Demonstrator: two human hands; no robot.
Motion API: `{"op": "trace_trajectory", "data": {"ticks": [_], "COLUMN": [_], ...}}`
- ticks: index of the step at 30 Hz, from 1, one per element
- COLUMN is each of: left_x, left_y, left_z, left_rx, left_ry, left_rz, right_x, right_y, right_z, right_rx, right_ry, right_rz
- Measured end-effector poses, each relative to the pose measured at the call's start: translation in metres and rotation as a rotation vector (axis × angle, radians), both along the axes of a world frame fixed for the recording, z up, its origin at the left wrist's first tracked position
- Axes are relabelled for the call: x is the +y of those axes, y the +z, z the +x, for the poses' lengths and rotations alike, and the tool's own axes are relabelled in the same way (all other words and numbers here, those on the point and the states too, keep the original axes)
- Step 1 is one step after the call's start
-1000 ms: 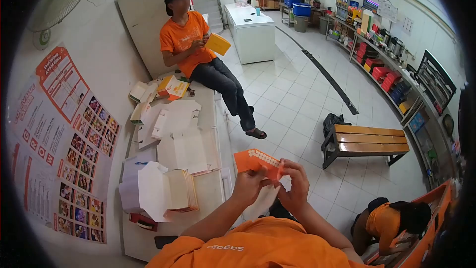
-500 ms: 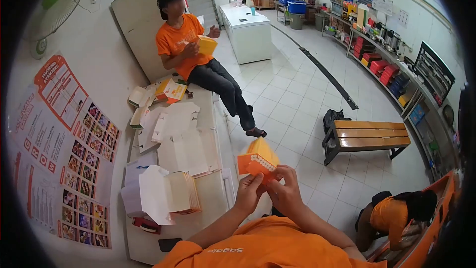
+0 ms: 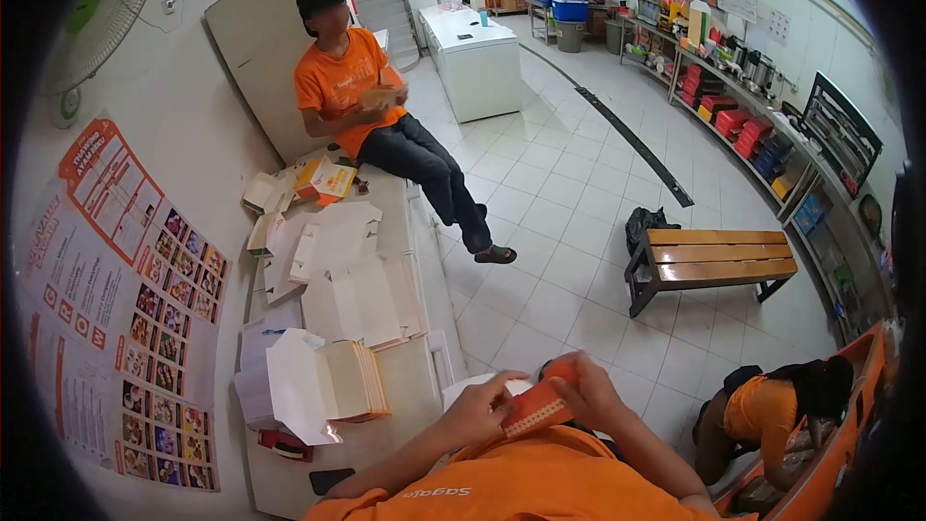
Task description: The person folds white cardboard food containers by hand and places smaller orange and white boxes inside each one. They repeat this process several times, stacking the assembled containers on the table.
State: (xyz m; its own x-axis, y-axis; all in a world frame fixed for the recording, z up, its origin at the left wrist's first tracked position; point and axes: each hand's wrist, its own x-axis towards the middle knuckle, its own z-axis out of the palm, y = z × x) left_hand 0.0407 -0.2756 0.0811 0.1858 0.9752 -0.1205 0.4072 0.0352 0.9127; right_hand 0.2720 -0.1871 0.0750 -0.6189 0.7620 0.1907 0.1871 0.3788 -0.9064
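Close to my chest, an orange carton [image 3: 536, 409] with a white dotted pattern is between my two hands. My left hand [image 3: 482, 409] is at its left side, fingers bent against the edge. On the carton's upper right, my right hand [image 3: 590, 392] grips the orange board. The carton's far side is hidden by my fingers. Left of my arms, a stack of unfolded cartons [image 3: 357, 381] lies on the white counter [image 3: 395, 415], with more flat cartons [image 3: 362, 299] behind it.
A person in orange [image 3: 352, 87] sits on the counter's far end, holding a carton. Another person [image 3: 762, 415] bends over an orange container [image 3: 858, 434] at lower right. A wooden bench [image 3: 719, 256] stands on the floor. A phone [image 3: 331, 480] lies near the counter edge.
My hands and the carton have come down closer to my chest, and the carton is turned, its yellow part no longer showing. The seated person's hands have closed in around their carton.
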Motion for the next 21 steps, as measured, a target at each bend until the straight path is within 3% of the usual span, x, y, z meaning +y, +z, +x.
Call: {"op": "trace_trajectory", "data": {"ticks": [4, 6, 7, 9, 13, 15, 17, 18, 19, 20, 21], "left_x": [-0.008, -0.009, -0.01, -0.007, -0.001, 0.004, 0.008, 0.009, 0.01, 0.015, 0.018], "left_y": [-0.004, 0.007, 0.01, 0.015, 0.018, 0.022, 0.025, 0.026, 0.026, -0.01, -0.024], "left_z": [0.007, 0.009, 0.01, 0.008, 0.008, 0.01, 0.012, 0.015, 0.018, 0.023, 0.031], "left_rx": [-0.018, 0.014, 0.012, -0.023, -0.013, 0.475, 0.461, 0.448, 0.432, 0.222, 0.218], "left_ry": [0.179, 0.02, 0.023, -0.026, -0.107, -0.04, 0.058, 0.149, 0.241, 0.165, 0.177], "left_rz": [-0.129, -0.064, -0.068, -0.082, -0.128, 0.236, 0.373, 0.507, 0.638, 0.642, 0.645], "right_x": [-0.009, 0.001, 0.0, 0.002, 0.008, 0.005, 0.004, 0.006, 0.004, 0.004, 0.004], "right_y": [0.003, 0.003, 0.004, 0.009, 0.013, 0.005, -0.021, -0.021, -0.02, -0.018, -0.016], "right_z": [-0.005, -0.008, -0.005, 0.002, 0.001, -0.001, -0.006, -0.012, -0.02, -0.028, -0.034], "right_rx": [0.144, -0.613, -0.613, -0.309, -0.523, -0.46, -0.182, 0.023, 0.015, 0.219, 0.422], "right_ry": [-0.198, 0.482, 0.486, 0.322, 0.61, 0.496, -0.051, -0.171, -0.169, -0.163, -0.154], "right_rz": [-0.112, 0.203, 0.199, -0.219, -0.089, -0.147, -0.369, -0.517, -0.517, -0.643, -0.767]}}
